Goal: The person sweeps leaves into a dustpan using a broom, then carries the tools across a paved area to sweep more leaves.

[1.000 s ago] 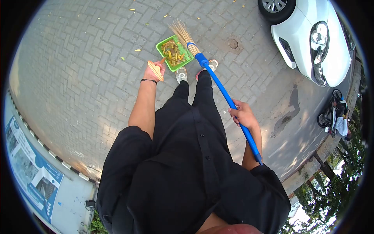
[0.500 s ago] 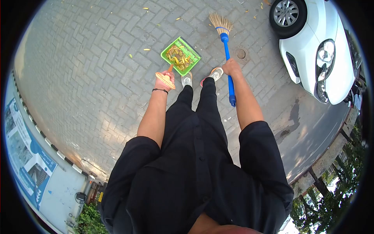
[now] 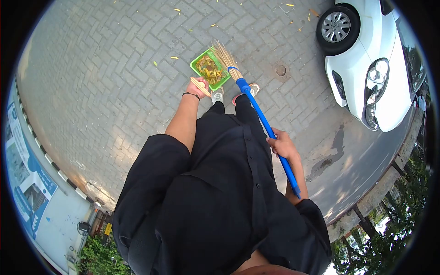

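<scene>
Nearest, the right hand [image 3: 283, 145]: closed fully round the blue shaft of the broom [image 3: 259, 112], well back from the green dustpan [image 3: 194, 65]; next, the left hand [image 3: 193, 88]: fingers wrapped on the wooden dustpan handle [image 3: 201, 85], just behind the pan. Dustpan: set on brick paving [image 3: 114, 82] just ahead of the shoes [image 3: 217, 95], filled with yellow-green leaves [image 3: 208, 71], the broom's straw bristles [image 3: 223, 52] lying over its right edge. Beyond and right of the dustpan: round drain cover [image 3: 280, 69], then white car [image 3: 371, 68].
</scene>
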Demonstrator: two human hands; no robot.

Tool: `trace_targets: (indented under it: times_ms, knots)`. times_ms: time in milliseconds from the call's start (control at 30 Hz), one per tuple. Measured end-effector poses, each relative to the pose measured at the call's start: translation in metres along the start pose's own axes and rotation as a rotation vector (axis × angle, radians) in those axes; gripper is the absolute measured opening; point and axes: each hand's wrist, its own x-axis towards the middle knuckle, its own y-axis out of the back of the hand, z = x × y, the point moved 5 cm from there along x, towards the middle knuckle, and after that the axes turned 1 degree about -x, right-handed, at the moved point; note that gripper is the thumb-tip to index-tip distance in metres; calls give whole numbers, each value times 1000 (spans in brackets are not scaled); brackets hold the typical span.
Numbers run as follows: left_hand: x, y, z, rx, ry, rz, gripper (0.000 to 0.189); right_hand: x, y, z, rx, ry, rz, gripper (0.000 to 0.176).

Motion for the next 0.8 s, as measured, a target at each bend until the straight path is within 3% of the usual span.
trace_targets:
  times_ms: [67, 200, 333, 467, 567, 633, 733, 800]
  knots:
    - [-3, -2, -2, 18, -14, 28, 10, -6, 11, -4, 101, 32, 60, 37]
    - [-3, 5, -2, 68, 30, 28, 15, 1, 24, -13, 2, -22, 224, 21]
    - [-26, -11, -25, 217, 49, 56, 9, 12, 39, 0, 424, 7, 206, 20]
    - [-39, -47, -64, 247, 90, 0, 9, 3, 59, -1, 670, 15, 223, 20]
    - [-32, -76, -84, 185, 223, -86, 13, 2, 74, 1, 793, 35, 200, 19]
    - [-26, -96, -91, 132, 164, -69, 16, 5, 93, 5, 808, 31, 224, 19]
    - [-21, -142, -109, 132, 99, -71, 20, 16, 146, 2, 869, 69, 225, 20]
    - [-2, -169, -116, 33, 164, -140, 10, 31, 187, -1, 920, 109, 201, 21]
